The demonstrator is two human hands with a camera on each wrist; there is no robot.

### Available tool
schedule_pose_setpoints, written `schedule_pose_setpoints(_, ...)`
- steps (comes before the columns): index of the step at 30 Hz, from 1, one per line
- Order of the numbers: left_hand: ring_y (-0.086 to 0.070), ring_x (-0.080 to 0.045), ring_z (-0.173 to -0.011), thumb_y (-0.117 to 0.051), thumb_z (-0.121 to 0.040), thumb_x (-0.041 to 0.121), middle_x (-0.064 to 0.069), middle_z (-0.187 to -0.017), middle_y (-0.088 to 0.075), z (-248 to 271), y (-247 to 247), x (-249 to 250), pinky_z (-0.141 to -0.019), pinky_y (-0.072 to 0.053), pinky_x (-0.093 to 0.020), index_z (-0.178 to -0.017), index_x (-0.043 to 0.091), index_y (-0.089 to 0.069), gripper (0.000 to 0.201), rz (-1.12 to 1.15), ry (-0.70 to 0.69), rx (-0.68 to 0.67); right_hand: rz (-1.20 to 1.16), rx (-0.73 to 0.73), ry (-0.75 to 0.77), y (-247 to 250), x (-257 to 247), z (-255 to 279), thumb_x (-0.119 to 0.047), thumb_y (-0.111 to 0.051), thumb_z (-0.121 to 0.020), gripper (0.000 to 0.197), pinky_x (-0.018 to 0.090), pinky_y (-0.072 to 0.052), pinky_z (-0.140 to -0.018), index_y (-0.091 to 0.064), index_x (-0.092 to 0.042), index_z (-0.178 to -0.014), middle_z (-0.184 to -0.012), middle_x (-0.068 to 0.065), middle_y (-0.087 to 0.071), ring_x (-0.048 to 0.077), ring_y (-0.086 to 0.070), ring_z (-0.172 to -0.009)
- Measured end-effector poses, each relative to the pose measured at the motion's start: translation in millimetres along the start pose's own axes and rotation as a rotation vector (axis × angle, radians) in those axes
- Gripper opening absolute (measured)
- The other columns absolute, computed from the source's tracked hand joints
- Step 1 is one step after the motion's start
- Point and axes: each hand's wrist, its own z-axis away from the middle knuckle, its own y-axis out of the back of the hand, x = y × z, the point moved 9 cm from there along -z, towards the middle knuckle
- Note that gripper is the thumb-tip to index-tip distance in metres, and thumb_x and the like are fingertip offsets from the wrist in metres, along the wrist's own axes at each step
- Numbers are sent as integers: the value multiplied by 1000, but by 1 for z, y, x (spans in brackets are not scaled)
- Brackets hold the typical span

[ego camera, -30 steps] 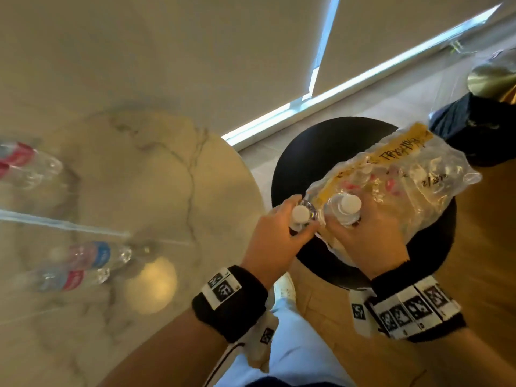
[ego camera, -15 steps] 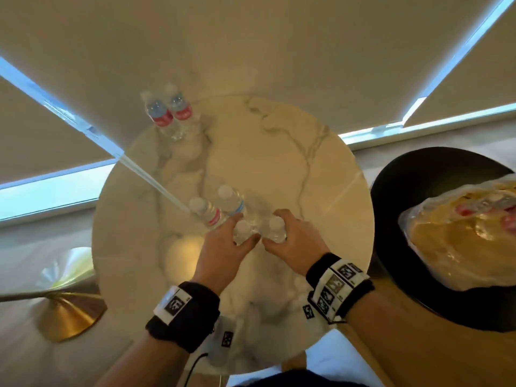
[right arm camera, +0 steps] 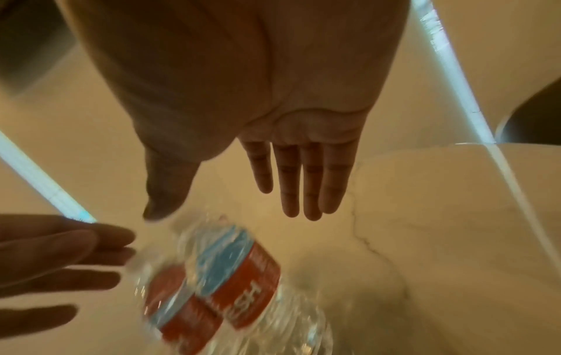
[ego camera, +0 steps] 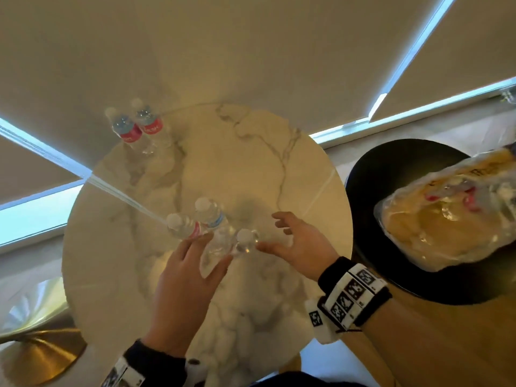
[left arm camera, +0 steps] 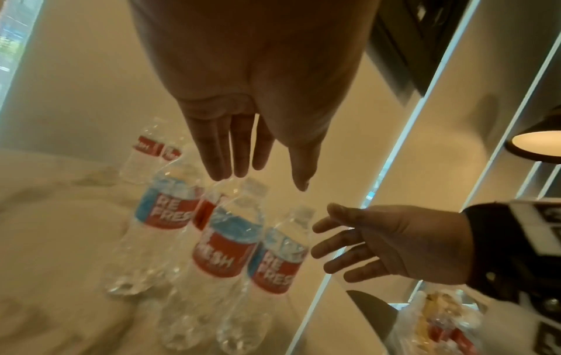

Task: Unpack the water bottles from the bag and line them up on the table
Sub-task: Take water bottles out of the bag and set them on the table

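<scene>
Several clear water bottles with red and blue labels stand clustered mid-table on the round marble table. Two more bottles stand at the far left edge. My left hand hovers just over the near bottles with straight fingers and holds nothing. My right hand is spread open beside the rightmost bottle's cap, apart from it, as the left wrist view shows. The plastic bag with more bottles lies on a black stool at the right.
Window blinds hang behind the table. A brass lamp base sits on the floor at the lower left. The table's right half and near side are bare marble. A dark gap separates the table from the stool.
One second ago both hands gripped bottle tops at the bag. Half a second ago they held those bottles on the table. Now both hands have let go and opened.
</scene>
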Motion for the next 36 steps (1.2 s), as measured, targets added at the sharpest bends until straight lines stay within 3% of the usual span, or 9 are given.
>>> schedule_pose_setpoints(5, -65, -10, -91, -70, -87, 46, 14, -107, -66, -1, -32, 111, -79, -56, -32, -110, 27, -71, 29, 22, -273, -33, -181, 372, -175, 109, 81, 32, -61, -51, -88, 45, 13, -47, -71, -63, -26, -113, -99, -11, -69, 1, -63, -88)
schedule_pose_setpoints(12, -63, -2, -94, -61, -94, 44, 11, -103, -66, -32, -226, 274, -84, -55, -26, -118, 25, -67, 31, 170, -442, -481, -346, 615, -606, 221, 267, 59, -40, -50, -97, 34, 28, -37, -78, -64, -11, -104, -86, -1, -63, 23, -59, -91)
schedule_pose_setpoints(17, -65, -12, -101, -54, -97, 45, 0, -116, -68, -62, -384, 333, -92, -55, -35, -128, 20, -59, 40, 62, -393, -716, -460, 635, -826, 256, 369, 50, -31, -52, -97, 49, 37, -46, -93, -47, -5, -138, -127, 16, -62, 33, -59, -115)
schedule_pose_setpoints(19, -62, -17, -112, -55, -95, 47, -2, -127, -64, -67, -430, 343, -97, -52, -36, -137, 17, -50, 52, 49, -335, -800, -402, 602, -863, 273, 391, 42, -33, -46, -101, 47, 38, -41, -97, -47, -4, -138, -132, 18, -57, 34, -53, -122)
schedule_pose_setpoints(22, -68, -16, -98, -53, -94, 52, -2, -114, -69, -76, -489, 344, -81, -54, -28, -135, 14, -49, 56, 113, -124, -902, -398, 603, -904, 296, 418, 32, -52, -44, -96, 53, 35, -41, -86, -59, -12, -127, -123, 12, -64, 31, -58, -115)
schedule_pose_setpoints(25, -67, -11, -102, -51, -81, 65, 7, -119, -68, -97, -516, 352, -91, -56, -35, -138, 22, -49, 71, 221, -79, -785, -464, 662, -884, 307, 439, 21, -57, -48, -92, 55, 32, -39, -85, -60, -17, -128, -121, 6, -61, 29, -56, -116)
schedule_pose_setpoints(29, -68, -13, -94, -62, -86, 45, 10, -101, -72, -124, -514, 371, -93, -54, -42, -107, 31, -69, 26, 219, -151, -559, -465, 550, -851, 301, 441, 15, -54, -48, -94, 55, 31, -42, -90, -56, -18, -134, -136, 4, -58, 27, -54, -127)
schedule_pose_setpoints(32, -66, -13, -93, -63, -88, 46, 9, -99, -72, -129, -510, 376, -91, -51, -33, -102, 30, -70, 22, 142, -204, -508, -297, 432, -869, 293, 432, 20, -38, -37, -103, 49, 45, -36, -110, -47, -11, -142, -144, 16, -50, 35, -46, -133)
schedule_pose_setpoints(36, -57, -3, -84, -73, -83, 27, 14, -96, -66, -123, -490, 377, -76, -48, -20, -102, 26, -69, 20, 112, -306, -544, -190, 404, -741, 286, 418, 18, -30, -54, -97, 38, 43, -41, -103, -56, -13, -131, -134, 15, -58, 34, -52, -126)
